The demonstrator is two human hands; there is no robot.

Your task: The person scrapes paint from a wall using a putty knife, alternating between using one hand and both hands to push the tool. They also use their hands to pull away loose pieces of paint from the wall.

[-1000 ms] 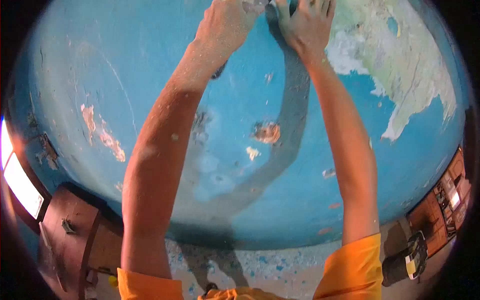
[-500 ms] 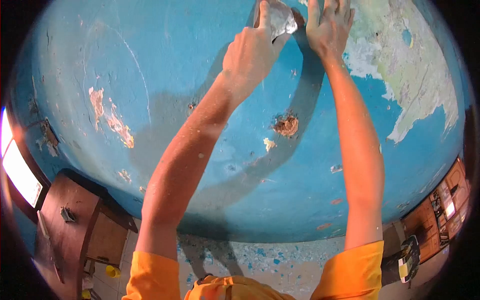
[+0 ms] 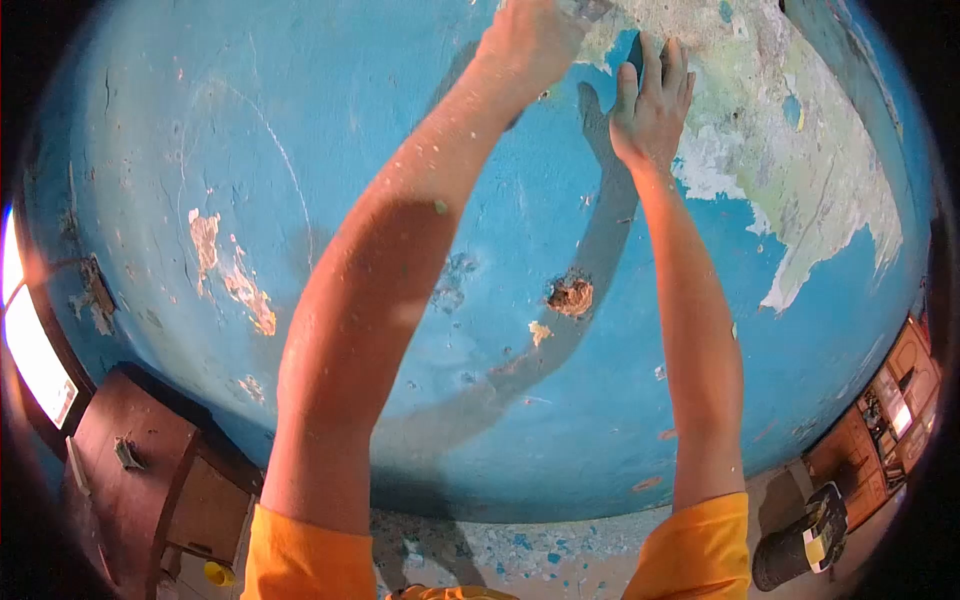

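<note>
My left hand is high on the blue wall, its fingers closed round something mostly hidden, of which a small greyish edge shows beside the fingers. To its right, my right hand holds nothing and rests with spread fingers against the wall, at the border of a bare patch where pale green and white plaster shows. Lower down, between my forearms, is a brown hole with a small yellowish chip mark near it.
Blue paint flakes lie on the floor below the wall. A brown wooden desk stands at the lower left, beside a bright window. At the lower right are a wooden cabinet and a dark container.
My left hand has moved up and the clear, shiny object in it is now mostly out of sight. My right hand sits lower in view. The view has shifted, showing more bare plaster.
</note>
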